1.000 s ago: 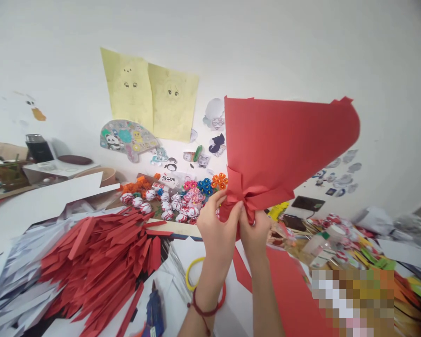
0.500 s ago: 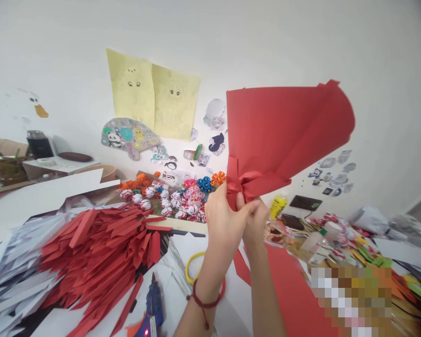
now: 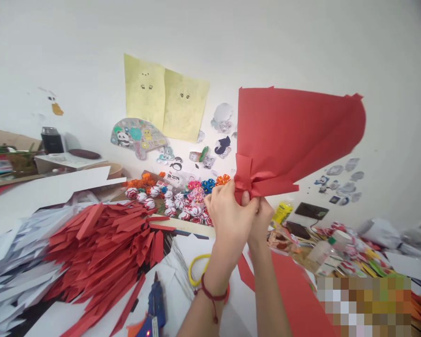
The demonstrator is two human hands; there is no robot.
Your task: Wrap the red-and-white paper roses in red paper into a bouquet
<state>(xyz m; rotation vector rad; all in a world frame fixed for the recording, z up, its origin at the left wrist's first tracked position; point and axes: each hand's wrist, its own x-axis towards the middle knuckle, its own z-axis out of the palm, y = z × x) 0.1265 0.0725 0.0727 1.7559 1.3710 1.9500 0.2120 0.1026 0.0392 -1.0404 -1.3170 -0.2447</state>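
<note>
A red paper bouquet wrapper flares up and to the right in front of the wall, gathered at its base. My left hand grips the gathered base, its fingers wrapped round the left side. Close against it, my right hand is closed on the same base from the right, partly hidden behind the left hand. Folded red paper ends stick out just above my fingers. Below my wrists lie a red paper sheet and a yellow ring-shaped handle, partly hidden by my left wrist.
A pile of red paper strips lies left, beside white strips. A blue glue gun with a lit red light rests at the front. Paper flowers stand along the wall. A yellow bottle and craft clutter fill the right side.
The view has turned slightly left, so most things sit further right in the picture. The wrapper tips a little more to the right; both hands keep their hold at its base.
</note>
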